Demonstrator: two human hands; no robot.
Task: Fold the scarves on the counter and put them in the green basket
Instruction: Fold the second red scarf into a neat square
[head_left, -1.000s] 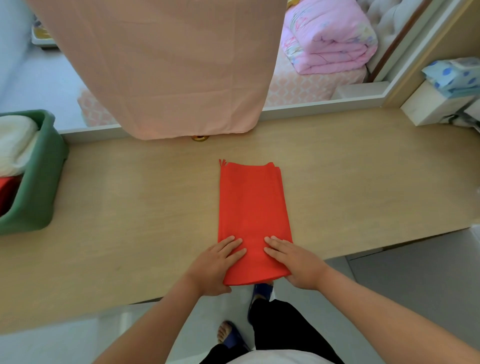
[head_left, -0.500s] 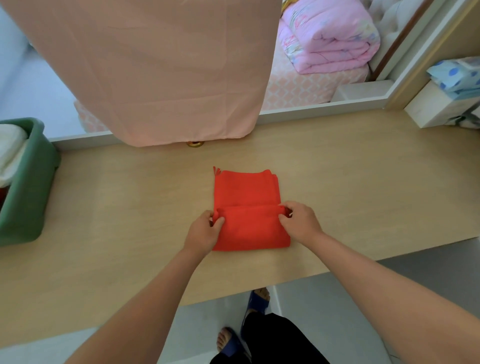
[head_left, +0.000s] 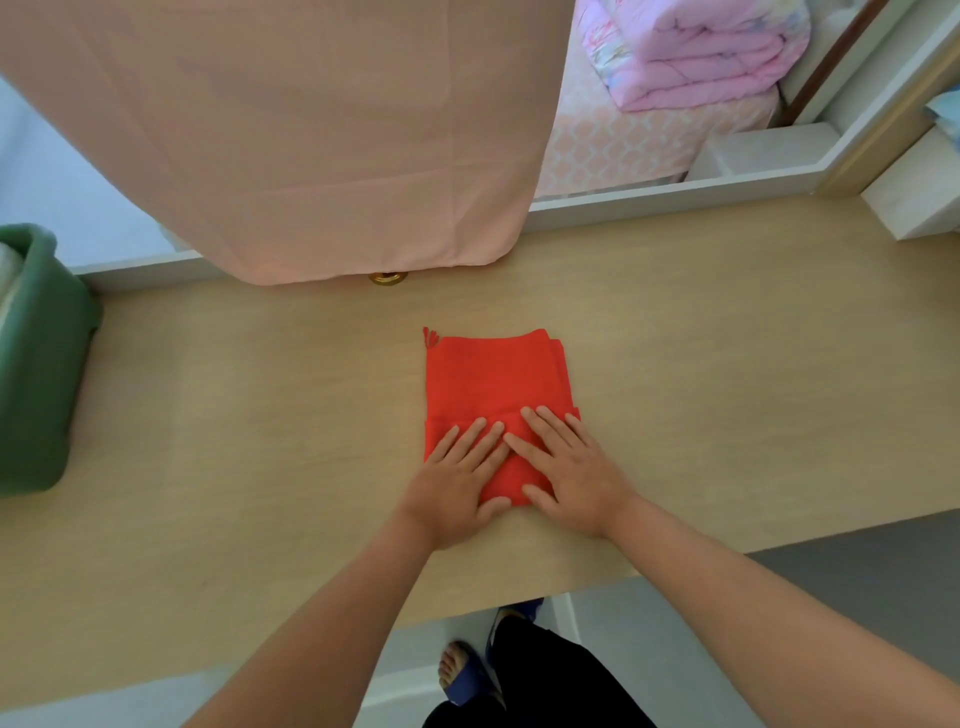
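Pinching no longer, left hand (head_left: 457, 483) and right hand (head_left: 569, 467) press flat, holding nothing, on the mid-frame red scarf (head_left: 493, 374); its fold may spring open.

no readable text, labels, brands or numbers anywhere in frame.

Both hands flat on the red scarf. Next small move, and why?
Probably fold the near doubled part forward over the far half. The left hand and right hand press flat on the near flap of the red scarf, and its far half lies uncovered, so it looks too long for the green basket.
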